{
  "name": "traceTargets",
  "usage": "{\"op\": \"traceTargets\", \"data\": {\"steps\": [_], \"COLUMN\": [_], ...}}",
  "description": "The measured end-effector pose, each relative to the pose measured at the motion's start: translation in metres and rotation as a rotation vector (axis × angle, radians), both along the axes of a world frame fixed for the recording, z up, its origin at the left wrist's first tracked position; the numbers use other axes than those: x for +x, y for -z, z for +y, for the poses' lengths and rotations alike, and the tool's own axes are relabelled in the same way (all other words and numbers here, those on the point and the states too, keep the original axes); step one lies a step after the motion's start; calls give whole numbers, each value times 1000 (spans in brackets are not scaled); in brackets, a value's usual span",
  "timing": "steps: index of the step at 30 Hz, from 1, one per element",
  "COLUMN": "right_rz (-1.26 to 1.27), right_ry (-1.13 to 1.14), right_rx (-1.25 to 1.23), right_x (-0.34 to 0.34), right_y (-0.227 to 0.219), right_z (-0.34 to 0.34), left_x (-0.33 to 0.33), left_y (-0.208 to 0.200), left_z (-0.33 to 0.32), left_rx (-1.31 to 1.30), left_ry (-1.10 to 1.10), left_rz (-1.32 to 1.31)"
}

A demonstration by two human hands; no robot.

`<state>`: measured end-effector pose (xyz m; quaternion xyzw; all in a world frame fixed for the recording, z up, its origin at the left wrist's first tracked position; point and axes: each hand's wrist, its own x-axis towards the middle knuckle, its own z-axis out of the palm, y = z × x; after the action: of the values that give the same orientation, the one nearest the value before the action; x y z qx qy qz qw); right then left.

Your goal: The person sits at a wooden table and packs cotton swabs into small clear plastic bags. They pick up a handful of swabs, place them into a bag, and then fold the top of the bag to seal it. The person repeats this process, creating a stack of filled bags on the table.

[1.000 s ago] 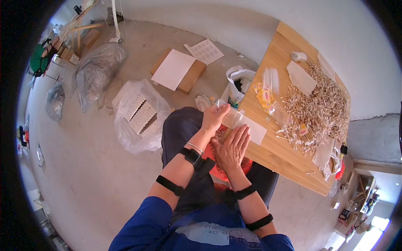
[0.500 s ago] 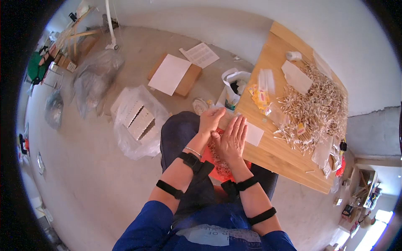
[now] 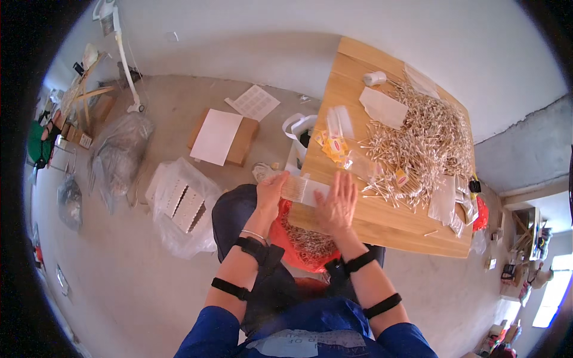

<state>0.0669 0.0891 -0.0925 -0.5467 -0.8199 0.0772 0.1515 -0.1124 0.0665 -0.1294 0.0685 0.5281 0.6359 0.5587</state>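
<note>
My left hand [image 3: 270, 196] is closed on the end of a flat clear packet of cotton swabs [image 3: 293, 187] at the near-left edge of the table. The packet's thin sticks lie side by side. Against its right end lies a white card [image 3: 313, 192]. My right hand [image 3: 338, 204] is over the card's right side, fingers stretched out and holding nothing that shows. Below both hands, an open red bag [image 3: 285, 243] of loose swabs sits at my lap. A big heap of loose swabs [image 3: 427, 128] covers the table's right half.
On the wooden table [image 3: 394, 225] are yellow labels [image 3: 334, 147], clear plastic sleeves [image 3: 339, 122] and a white roll [image 3: 375, 78]. A white tote bag [image 3: 296, 128] stands beyond the table's left edge. Left on the floor are a cardboard box [image 3: 243, 141] and a plastic-wrapped bundle [image 3: 190, 209].
My hands, close together before, are now apart. The right has shifted right over the card, uncovering the packet in my left. The whole view has turned somewhat.
</note>
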Motion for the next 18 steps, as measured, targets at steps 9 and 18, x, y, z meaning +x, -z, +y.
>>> {"op": "traceTargets", "data": {"steps": [9,18], "right_rz": [3,83], "right_ry": [113,284], "right_rx": [133,-17], "right_x": [32,-12], "right_y": [-15,-16], "right_z": [79,120], "left_x": [2,-1], "left_y": [-7,-7], "left_z": [-1,-4], "left_rx": [-83,-52], "left_ry": [-23,-8], "left_rz": [48,16]}}
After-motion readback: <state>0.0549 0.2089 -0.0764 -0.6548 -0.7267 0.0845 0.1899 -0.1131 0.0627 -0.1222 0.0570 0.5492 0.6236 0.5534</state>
